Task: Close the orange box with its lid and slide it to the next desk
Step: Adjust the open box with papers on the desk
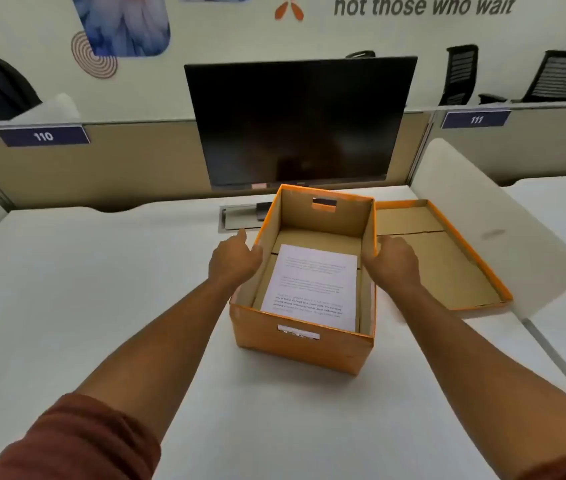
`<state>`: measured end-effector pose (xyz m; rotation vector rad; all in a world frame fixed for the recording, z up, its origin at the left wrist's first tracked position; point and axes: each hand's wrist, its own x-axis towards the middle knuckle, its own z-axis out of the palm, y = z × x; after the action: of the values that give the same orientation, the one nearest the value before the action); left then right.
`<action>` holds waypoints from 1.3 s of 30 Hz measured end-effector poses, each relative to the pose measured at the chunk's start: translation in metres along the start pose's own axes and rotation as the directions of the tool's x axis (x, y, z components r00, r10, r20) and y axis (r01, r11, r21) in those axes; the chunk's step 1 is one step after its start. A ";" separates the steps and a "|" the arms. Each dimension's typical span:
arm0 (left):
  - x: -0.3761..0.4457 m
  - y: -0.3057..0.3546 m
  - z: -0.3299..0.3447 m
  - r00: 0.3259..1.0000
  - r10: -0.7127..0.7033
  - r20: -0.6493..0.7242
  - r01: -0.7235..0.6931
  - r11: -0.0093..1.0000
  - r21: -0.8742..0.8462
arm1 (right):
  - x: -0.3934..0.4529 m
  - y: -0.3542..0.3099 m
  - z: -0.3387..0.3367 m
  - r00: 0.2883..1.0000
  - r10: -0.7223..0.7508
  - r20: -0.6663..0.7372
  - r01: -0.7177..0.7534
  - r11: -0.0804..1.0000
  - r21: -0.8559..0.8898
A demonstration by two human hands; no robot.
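Observation:
An open orange box [304, 348] stands in the middle of the white desk, with a printed sheet of paper [311, 285] lying flat inside. Its orange lid [447, 258] lies upside down on the desk just to the right of the box, brown inside facing up. My left hand [234, 261] rests against the box's left wall near the rim, fingers spread. Against the right wall near the rim is my right hand [394, 259], fingers also apart. Neither hand grips anything that I can see.
A dark monitor [300, 119] stands behind the box. A white divider panel [489, 216] separates this desk [101, 289] from the desk on the right [565, 216]. A cable slot [240, 216] lies in front of the monitor. Partition labels read 110 and 111.

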<state>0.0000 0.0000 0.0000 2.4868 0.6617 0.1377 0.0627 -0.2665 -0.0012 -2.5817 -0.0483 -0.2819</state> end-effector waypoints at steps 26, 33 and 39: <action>-0.080 -0.094 -0.040 0.992 -0.123 -0.002 0.098 0.807 -0.582 | -0.032 -0.027 0.014 0.971 -0.137 0.197 0.085 0.964 0.252; -0.101 -0.103 -0.034 0.994 -0.102 -0.049 0.061 0.848 -0.527 | -0.062 -0.013 0.018 0.975 -0.160 0.152 0.117 0.959 0.258; -0.109 -0.108 -0.016 0.998 -0.056 -0.017 0.042 0.884 -0.465 | -0.071 0.002 0.014 0.963 -0.215 0.162 0.161 0.941 0.297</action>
<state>-0.1451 0.0331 -0.0400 2.0059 0.6184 0.2811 -0.0039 -0.2595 -0.0290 -2.3122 -0.3818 -0.0852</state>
